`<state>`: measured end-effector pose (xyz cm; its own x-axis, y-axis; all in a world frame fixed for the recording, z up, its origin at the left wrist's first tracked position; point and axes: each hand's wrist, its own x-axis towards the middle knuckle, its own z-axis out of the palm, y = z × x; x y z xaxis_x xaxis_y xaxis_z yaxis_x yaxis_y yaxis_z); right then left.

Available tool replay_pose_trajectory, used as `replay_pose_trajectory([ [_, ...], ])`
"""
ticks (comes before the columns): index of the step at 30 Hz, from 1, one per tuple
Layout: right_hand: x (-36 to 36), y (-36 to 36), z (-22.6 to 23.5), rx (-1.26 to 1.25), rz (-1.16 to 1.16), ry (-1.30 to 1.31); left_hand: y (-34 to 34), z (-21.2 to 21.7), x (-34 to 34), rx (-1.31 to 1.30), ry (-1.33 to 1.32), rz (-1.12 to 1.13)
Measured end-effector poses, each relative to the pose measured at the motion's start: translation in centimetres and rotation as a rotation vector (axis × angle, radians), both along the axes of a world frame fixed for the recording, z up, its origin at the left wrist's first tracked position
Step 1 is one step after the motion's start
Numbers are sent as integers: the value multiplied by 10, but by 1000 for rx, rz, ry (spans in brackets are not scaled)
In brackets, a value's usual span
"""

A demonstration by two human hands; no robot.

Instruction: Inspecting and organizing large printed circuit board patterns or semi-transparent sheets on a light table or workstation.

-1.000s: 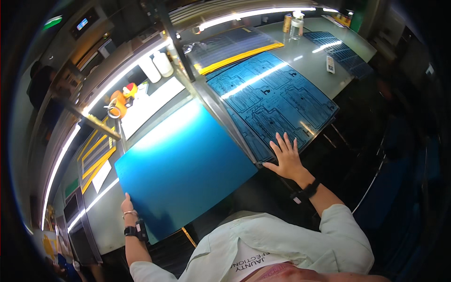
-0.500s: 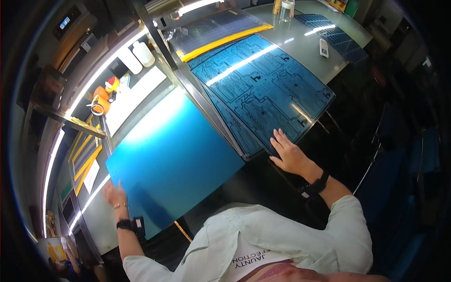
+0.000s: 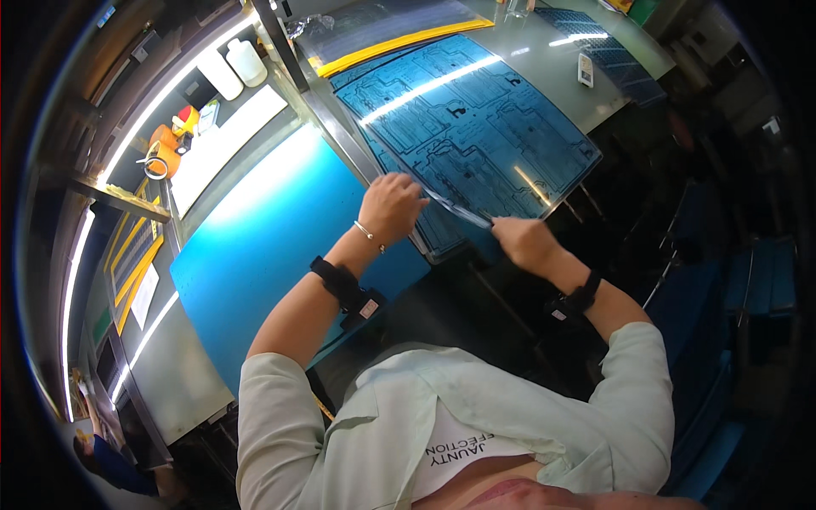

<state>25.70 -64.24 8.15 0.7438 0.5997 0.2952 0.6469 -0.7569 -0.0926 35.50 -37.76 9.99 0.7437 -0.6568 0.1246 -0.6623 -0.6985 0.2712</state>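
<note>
Both hands gripped the near edge of a dark blue patterned sheet (image 3: 476, 127) lying on the counter (image 3: 586, 102): left hand (image 3: 389, 206) closed at its corner, right hand (image 3: 523, 240) pinching beside it. A plain blue mat (image 3: 255, 246) lay just left.

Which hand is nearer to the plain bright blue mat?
Left. The left hand sits at the plain blue mat's right edge, gripping the near edge of the patterned blue sheet. The right hand grips the same edge farther right, away from the mat.
</note>
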Motion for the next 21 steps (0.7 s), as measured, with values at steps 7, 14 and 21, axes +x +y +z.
replay_pose_trajectory([
  [7, 51, -30, 101, 479, -409, 139, -12, -30, 14, 3, -205, -124],
  [14, 81, -38, 140, 152, -317, -107, -36, -51, 4, 48, -71, -68],
  [21, 83, -48, 298, 102, -171, -638, -86, -49, -8, 12, -29, -26],
])
